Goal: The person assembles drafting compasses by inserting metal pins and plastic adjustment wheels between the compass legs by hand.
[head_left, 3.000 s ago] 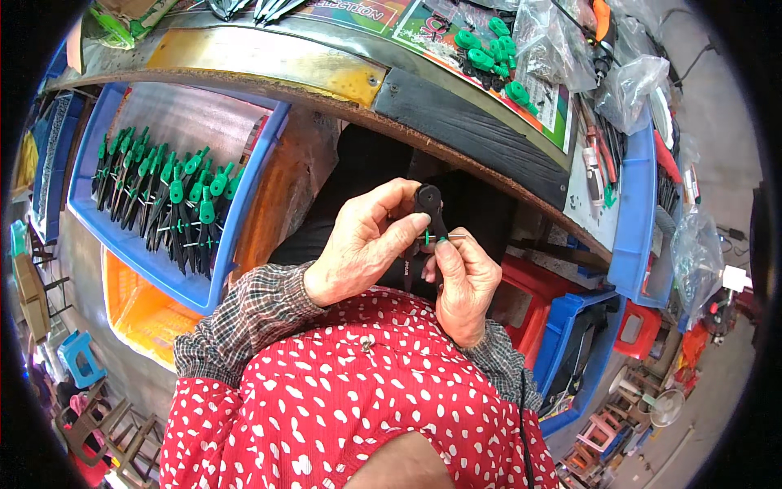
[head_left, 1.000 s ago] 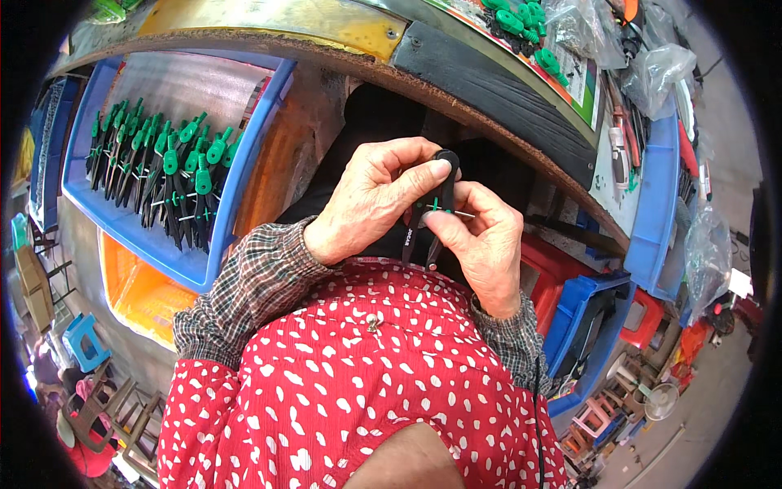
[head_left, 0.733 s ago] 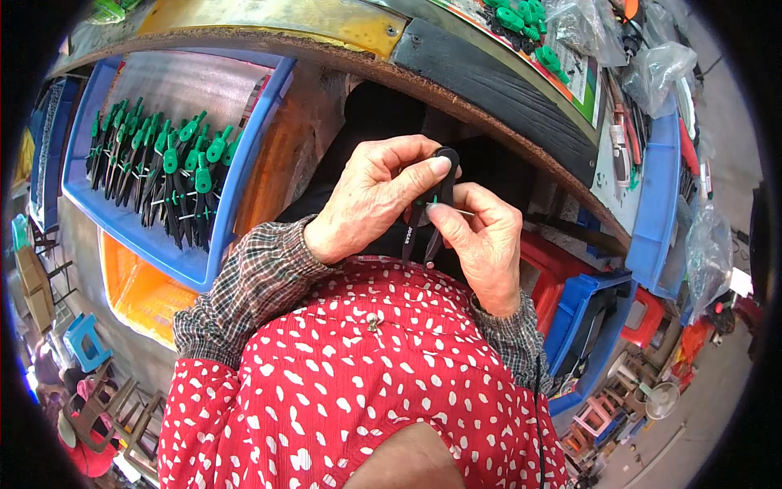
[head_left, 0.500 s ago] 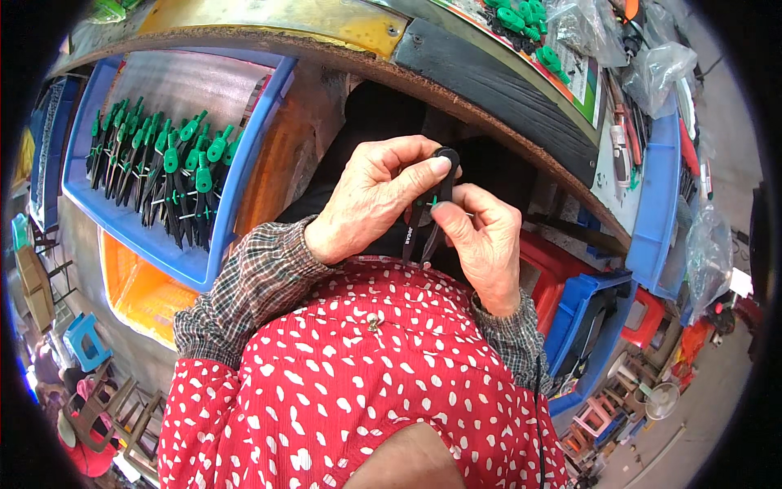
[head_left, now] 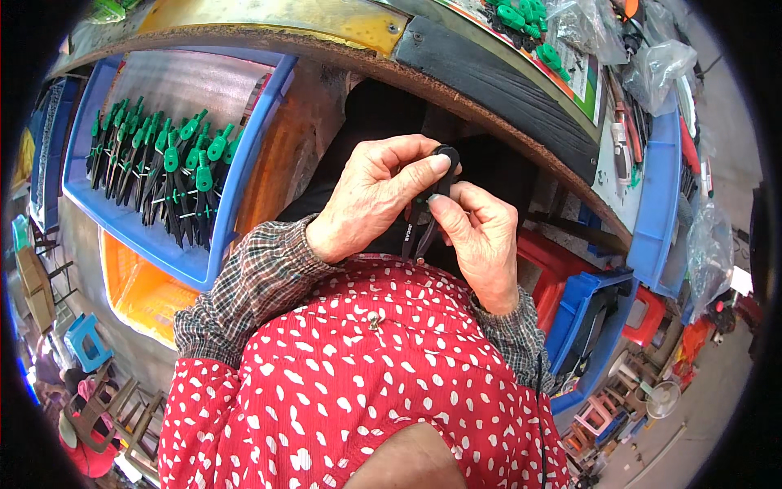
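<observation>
Over my lap, my left hand (head_left: 373,191) pinches the round black head of a drawing compass (head_left: 410,234) between thumb and fingers. The compass legs hang down toward my red, white-spotted top, only a little apart. Beside it, my right hand (head_left: 482,244) is closed, thumb against the fingers, at the upper part of the legs. What its fingertips grip there is mostly covered. At the left, a blue bin (head_left: 236,196) holds several black compasses with green heads (head_left: 170,159), standing in a dense row.
The workbench edge (head_left: 489,110) curves across in front of me. Green compass heads (head_left: 521,16) and clear plastic bags (head_left: 660,73) lie on it at the right. An orange crate (head_left: 134,285) sits under the left bin. Another blue bin (head_left: 582,326) stands by my right arm.
My right hand has shifted slightly left along the compass, and the legs look closer together. The green bit seen at its thumb is now hidden. My left hand has hardly moved.
</observation>
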A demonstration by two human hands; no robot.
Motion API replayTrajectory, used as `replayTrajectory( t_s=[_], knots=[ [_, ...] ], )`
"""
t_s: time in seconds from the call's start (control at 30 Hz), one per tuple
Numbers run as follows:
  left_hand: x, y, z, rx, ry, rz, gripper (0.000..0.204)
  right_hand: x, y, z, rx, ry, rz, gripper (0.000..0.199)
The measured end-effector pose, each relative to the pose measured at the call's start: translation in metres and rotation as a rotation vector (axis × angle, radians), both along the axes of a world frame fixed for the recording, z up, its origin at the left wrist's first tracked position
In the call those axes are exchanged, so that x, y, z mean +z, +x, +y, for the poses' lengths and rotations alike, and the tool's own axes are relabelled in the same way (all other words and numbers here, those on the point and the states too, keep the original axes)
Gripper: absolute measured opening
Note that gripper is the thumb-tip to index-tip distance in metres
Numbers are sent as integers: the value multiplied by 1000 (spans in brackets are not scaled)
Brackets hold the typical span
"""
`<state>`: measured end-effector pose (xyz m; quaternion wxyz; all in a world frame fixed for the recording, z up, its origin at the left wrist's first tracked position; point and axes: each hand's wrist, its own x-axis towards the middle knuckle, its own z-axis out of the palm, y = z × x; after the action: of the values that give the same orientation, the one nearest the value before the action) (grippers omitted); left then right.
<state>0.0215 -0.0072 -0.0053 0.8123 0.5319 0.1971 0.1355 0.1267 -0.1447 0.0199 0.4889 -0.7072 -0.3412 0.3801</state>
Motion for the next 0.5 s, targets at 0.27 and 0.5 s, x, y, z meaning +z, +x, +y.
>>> replayTrajectory(
  t_s=[0.27,0.5],
  knots=[
    [0,-1,0,-3,-64,-19,21,-4,-6,4,-132,105,131,19],
    [-3,-1,-2,-8,-56,-2,21,-3,-5,2,-102,49,120,19]
  ],
)
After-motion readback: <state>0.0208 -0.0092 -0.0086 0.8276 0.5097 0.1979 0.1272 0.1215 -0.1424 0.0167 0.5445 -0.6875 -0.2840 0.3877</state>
